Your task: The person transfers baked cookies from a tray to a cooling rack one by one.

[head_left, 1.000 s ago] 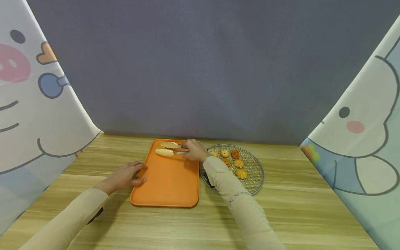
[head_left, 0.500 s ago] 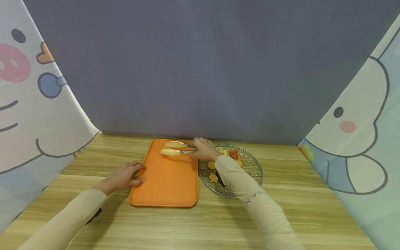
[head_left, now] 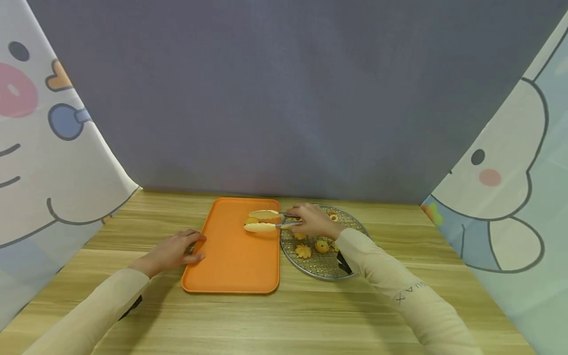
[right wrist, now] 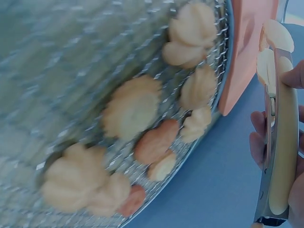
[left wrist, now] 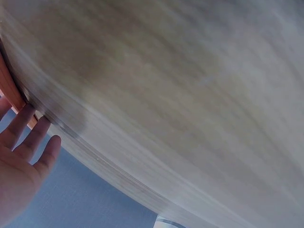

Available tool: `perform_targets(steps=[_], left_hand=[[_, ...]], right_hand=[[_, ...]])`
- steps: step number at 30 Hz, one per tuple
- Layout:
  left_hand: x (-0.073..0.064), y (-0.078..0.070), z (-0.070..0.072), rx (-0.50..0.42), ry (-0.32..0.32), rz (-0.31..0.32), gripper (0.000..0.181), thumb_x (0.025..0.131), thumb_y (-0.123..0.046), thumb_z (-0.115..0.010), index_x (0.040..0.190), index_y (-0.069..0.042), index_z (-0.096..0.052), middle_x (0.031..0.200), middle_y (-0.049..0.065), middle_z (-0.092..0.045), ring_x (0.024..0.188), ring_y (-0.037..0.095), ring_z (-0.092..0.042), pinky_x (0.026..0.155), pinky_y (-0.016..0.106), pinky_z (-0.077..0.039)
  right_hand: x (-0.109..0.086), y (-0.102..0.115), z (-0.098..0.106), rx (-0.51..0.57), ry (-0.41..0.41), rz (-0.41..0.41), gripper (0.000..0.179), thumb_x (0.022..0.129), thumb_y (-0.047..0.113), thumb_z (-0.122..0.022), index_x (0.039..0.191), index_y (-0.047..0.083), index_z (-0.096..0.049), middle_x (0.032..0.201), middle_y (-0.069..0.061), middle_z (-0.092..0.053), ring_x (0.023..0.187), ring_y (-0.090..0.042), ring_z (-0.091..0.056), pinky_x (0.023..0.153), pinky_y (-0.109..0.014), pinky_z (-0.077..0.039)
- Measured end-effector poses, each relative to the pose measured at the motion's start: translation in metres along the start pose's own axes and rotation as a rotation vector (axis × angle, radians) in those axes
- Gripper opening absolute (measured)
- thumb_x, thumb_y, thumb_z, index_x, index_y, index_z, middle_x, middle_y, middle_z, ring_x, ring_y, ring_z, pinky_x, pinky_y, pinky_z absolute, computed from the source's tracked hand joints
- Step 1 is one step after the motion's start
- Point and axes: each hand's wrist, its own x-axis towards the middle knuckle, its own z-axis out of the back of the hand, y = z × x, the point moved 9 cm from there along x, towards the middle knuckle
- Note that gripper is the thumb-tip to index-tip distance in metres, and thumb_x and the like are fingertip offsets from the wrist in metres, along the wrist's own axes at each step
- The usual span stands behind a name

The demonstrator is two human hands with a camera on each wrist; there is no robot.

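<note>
My right hand (head_left: pixel 312 219) grips a pair of tongs (right wrist: pixel 285 142) with cream scalloped tips and metal arms. In the head view the tips hang over the right part of an orange tray (head_left: pixel 230 266), with a small yellowish cookie (head_left: pixel 251 220) showing between them. My left hand (head_left: pixel 173 251) rests at the tray's left rim, fingers fairly straight. The left wrist view has its fingertips right at the orange edge. Right of the tray, several cookies (head_left: pixel 303 251) lie on a round wire rack (head_left: pixel 330 271), partly hidden by my right hand and sleeve.
Everything stands on a wood-grain table (head_left: pixel 213 325). A grey cloth wall (head_left: pixel 284 98) rises behind it. Cartoon-printed panels (head_left: pixel 501 217) flank both sides. The rack's left edge lies close along the tray's right side.
My right hand has moved right with the tongs, from the tray's back left toward its right edge and the rack. The yellowish cookie moved along between the tips. My left hand stayed in place.
</note>
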Motion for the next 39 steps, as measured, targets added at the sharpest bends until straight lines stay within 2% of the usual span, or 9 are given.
perform_targets(steps=[4,8,12,15,18,20,26,32,39], left_hand=[[0.0,0.004,-0.003,0.0,-0.004,-0.002,0.047,0.082,-0.034,-0.067,0.115,-0.002,-0.059,0.115,0.018,-0.058,0.1,0.037,-0.058,0.081,0.05,-0.048],[0.001,0.006,-0.005,0.0,-0.014,-0.01,0.047,0.082,-0.034,-0.067,0.114,-0.002,-0.059,0.114,0.018,-0.058,0.1,0.037,-0.058,0.08,0.051,-0.048],[0.001,0.008,-0.007,0.01,-0.009,-0.004,0.047,0.082,-0.036,-0.066,0.115,-0.003,-0.059,0.115,0.018,-0.058,0.101,0.037,-0.058,0.081,0.051,-0.048],[0.001,0.008,-0.007,0.006,-0.003,0.001,0.047,0.082,-0.036,-0.066,0.115,-0.003,-0.059,0.116,0.017,-0.058,0.102,0.037,-0.058,0.082,0.051,-0.048],[0.001,0.007,-0.007,0.002,-0.006,-0.003,0.047,0.082,-0.035,-0.066,0.115,-0.002,-0.059,0.115,0.018,-0.059,0.102,0.037,-0.058,0.081,0.05,-0.048],[0.002,0.007,-0.007,0.005,-0.008,-0.004,0.047,0.082,-0.035,-0.067,0.115,-0.002,-0.059,0.115,0.018,-0.059,0.101,0.037,-0.058,0.081,0.05,-0.048],[0.002,0.006,-0.008,0.007,-0.013,-0.005,0.047,0.081,-0.035,-0.067,0.114,-0.003,-0.06,0.115,0.017,-0.059,0.102,0.036,-0.058,0.082,0.05,-0.048],[0.002,0.004,-0.005,0.002,-0.026,-0.009,0.046,0.081,-0.035,-0.067,0.113,-0.002,-0.06,0.113,0.017,-0.06,0.1,0.036,-0.059,0.08,0.051,-0.048],[0.004,0.005,-0.007,-0.006,0.001,0.01,0.047,0.083,-0.037,-0.065,0.116,-0.003,-0.059,0.115,0.017,-0.059,0.101,0.036,-0.058,0.081,0.05,-0.048]], right_hand=[[-0.019,-0.002,0.006,-0.001,-0.009,0.03,0.044,0.081,0.019,-0.063,0.122,0.004,-0.058,0.121,-0.015,-0.058,0.076,-0.021,-0.063,0.075,-0.04,-0.051],[-0.037,-0.007,0.011,-0.008,-0.03,0.05,0.043,0.081,0.019,-0.063,0.122,0.004,-0.059,0.117,-0.015,-0.059,0.073,-0.017,-0.061,0.068,-0.034,-0.051],[-0.052,-0.013,0.015,-0.008,-0.044,0.062,0.042,0.08,0.017,-0.064,0.12,0.004,-0.06,0.105,-0.009,-0.062,0.068,-0.011,-0.054,0.064,-0.027,-0.046],[-0.065,-0.018,0.019,-0.014,-0.051,0.055,0.042,0.08,0.017,-0.064,0.12,0.005,-0.06,0.106,-0.01,-0.062,0.068,-0.012,-0.054,0.064,-0.029,-0.045],[-0.078,-0.022,0.023,0.003,-0.057,0.046,0.042,0.08,0.015,-0.064,0.121,0.004,-0.06,0.113,-0.015,-0.061,0.078,-0.019,-0.059,0.068,-0.036,-0.048],[-0.086,-0.026,0.026,0.013,-0.061,0.037,0.043,0.08,0.015,-0.064,0.121,0.005,-0.059,0.113,-0.015,-0.06,0.08,-0.02,-0.058,0.065,-0.035,-0.047],[-0.111,-0.037,0.033,0.068,-0.081,0.054,0.043,0.078,0.009,-0.065,0.119,0.0,-0.059,0.11,-0.015,-0.061,0.066,-0.008,-0.051,0.056,-0.022,-0.042],[-0.137,-0.05,0.039,0.13,-0.093,0.048,0.046,0.074,0.004,-0.065,0.119,-0.001,-0.059,0.109,-0.015,-0.061,0.058,0.0,-0.043,0.051,-0.017,-0.04],[-0.166,-0.06,0.046,0.107,-0.135,0.051,0.045,0.07,0.003,-0.07,0.115,0.002,-0.062,0.099,-0.008,-0.062,0.059,0.003,-0.038,0.049,-0.015,-0.034]])
